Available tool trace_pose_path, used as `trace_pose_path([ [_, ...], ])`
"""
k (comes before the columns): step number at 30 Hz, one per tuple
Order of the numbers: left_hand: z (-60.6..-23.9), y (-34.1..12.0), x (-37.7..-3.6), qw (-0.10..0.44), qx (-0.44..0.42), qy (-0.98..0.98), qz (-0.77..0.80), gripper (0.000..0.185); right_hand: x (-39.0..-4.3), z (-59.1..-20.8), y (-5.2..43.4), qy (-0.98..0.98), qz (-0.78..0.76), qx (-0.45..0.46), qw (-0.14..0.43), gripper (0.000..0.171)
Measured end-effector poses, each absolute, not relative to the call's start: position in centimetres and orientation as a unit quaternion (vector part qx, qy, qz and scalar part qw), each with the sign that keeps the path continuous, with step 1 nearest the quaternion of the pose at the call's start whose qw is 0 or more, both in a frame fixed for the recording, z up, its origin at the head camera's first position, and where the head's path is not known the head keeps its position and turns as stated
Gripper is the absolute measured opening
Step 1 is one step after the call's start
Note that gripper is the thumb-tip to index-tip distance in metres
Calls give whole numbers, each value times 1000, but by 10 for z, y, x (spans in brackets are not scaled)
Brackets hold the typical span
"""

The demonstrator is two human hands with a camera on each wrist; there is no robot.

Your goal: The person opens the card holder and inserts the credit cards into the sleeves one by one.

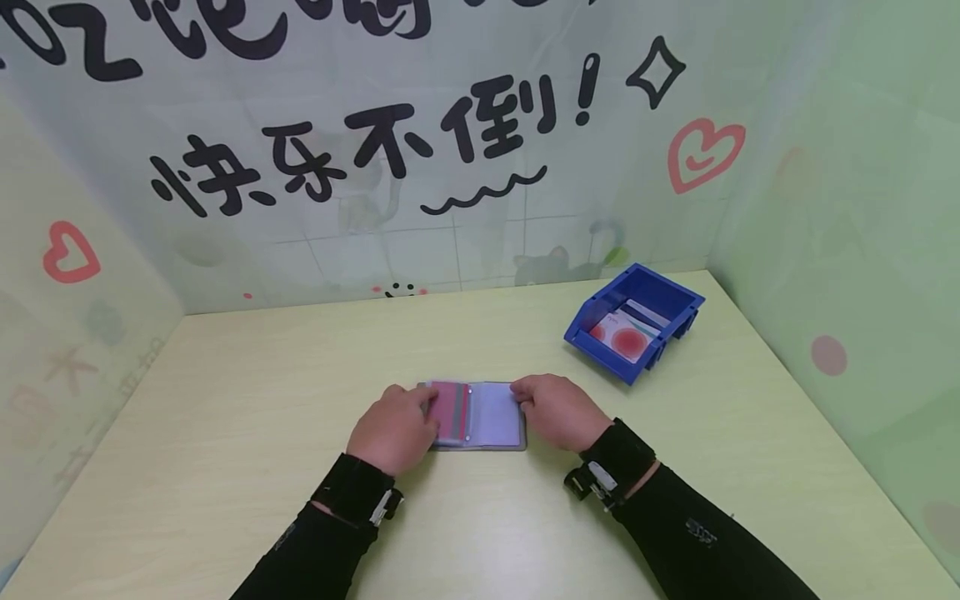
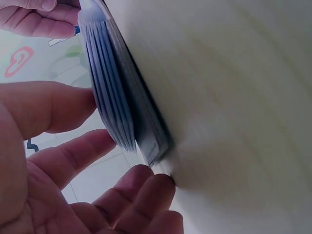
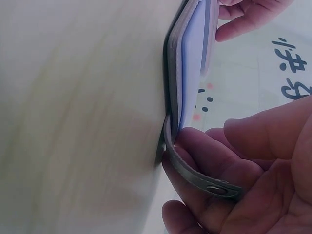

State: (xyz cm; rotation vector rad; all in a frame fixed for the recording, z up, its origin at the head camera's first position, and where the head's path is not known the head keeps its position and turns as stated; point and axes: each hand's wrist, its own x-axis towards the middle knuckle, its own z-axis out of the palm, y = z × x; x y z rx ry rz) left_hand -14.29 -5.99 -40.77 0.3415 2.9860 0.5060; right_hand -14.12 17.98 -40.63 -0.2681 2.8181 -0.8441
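Observation:
A small card holder lies open flat on the table, a pink striped card showing in its left sleeves. My left hand is at its left edge. In the left wrist view, the thumb and forefinger hold the edge of a stack of clear sleeves, and the other fingers lie by the grey cover. At the right edge is my right hand, its fingertips touching the cover. A grey strap with a snap lies across those fingers, and the thumb stands apart.
A blue plastic bin stands at the table's back right, with several cards inside, some bearing red circles. A printed cloth hangs behind the pale wooden table, with more printed panels at both sides.

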Motion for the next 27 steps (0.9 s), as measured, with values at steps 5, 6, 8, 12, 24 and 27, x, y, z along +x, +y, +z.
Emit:
trace_pose_path([
  [5, -407, -59, -141, 52, 121, 976, 176, 46, -142, -403, 183, 949, -288, -84, 92, 34],
  [6, -407, -59, -140, 52, 122, 975, 178, 46, -143, -401, 184, 948, -293, -77, 93, 35],
  [8, -406, -59, -140, 51, 124, 975, 180, 45, -145, -395, 188, 945, -308, -61, 93, 37],
  [12, -405, -61, -138, 50, 126, 975, 174, 45, -153, -381, 203, 947, -310, -35, 78, 41],
  [24, -402, -67, -135, 70, 122, 975, 171, 55, -187, -364, 274, 982, -188, -5, -16, 39],
  [27, -403, -67, -135, 69, 124, 975, 171, 56, -195, -360, 286, 984, -175, 12, -4, 42],
])
